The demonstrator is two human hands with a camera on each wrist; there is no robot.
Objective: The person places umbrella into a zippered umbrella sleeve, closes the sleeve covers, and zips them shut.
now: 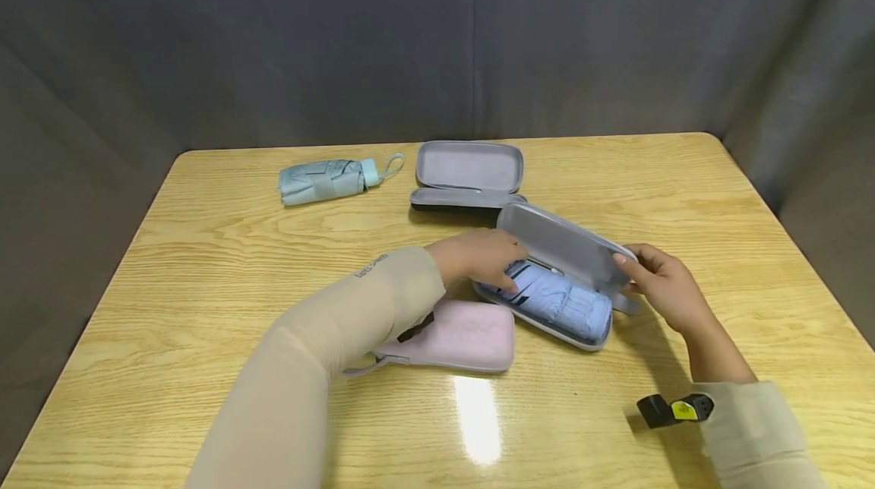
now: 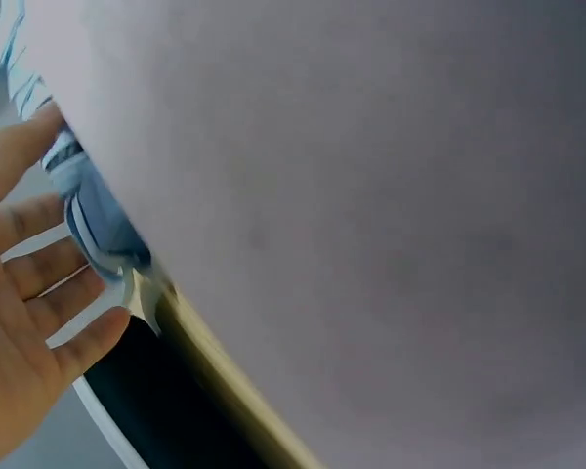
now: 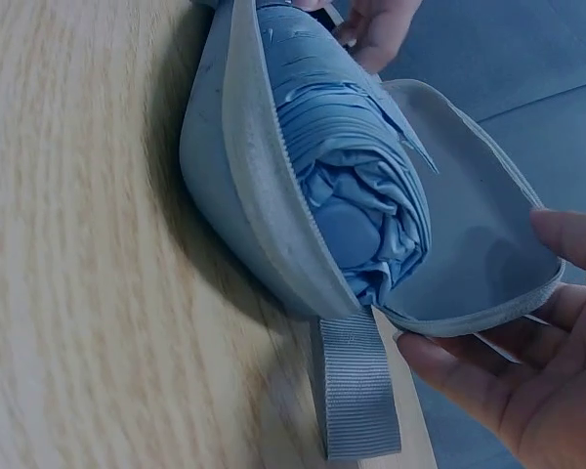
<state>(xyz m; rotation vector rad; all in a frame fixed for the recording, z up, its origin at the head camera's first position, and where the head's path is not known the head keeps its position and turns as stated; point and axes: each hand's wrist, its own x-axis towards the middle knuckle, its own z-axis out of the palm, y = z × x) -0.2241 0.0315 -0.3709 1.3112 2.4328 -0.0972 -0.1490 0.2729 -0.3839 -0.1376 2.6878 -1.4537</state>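
A folded blue umbrella (image 1: 557, 297) lies in the lower shell of an open zip case (image 1: 547, 329) with a grey lining. My right hand (image 1: 661, 284) pinches the edge of the raised lid (image 3: 469, 215), thumb on the inside and fingers behind. At the umbrella's other end is my left hand (image 1: 481, 257), reaching over from the left. Its fingers (image 2: 54, 264) are fairly straight and spread, right at the umbrella's fabric, as the left wrist view shows. A ribbed grey strap (image 3: 356, 391) sticks out from the case's near end in the right wrist view.
A closed pink case (image 1: 472, 333) lies under the left forearm, and its pale surface fills much of the left wrist view. Behind stands another open grey-lined case (image 1: 469, 165). A folded light green umbrella (image 1: 324, 181) with a wrist loop lies at the back left of the wooden table (image 1: 205, 284).
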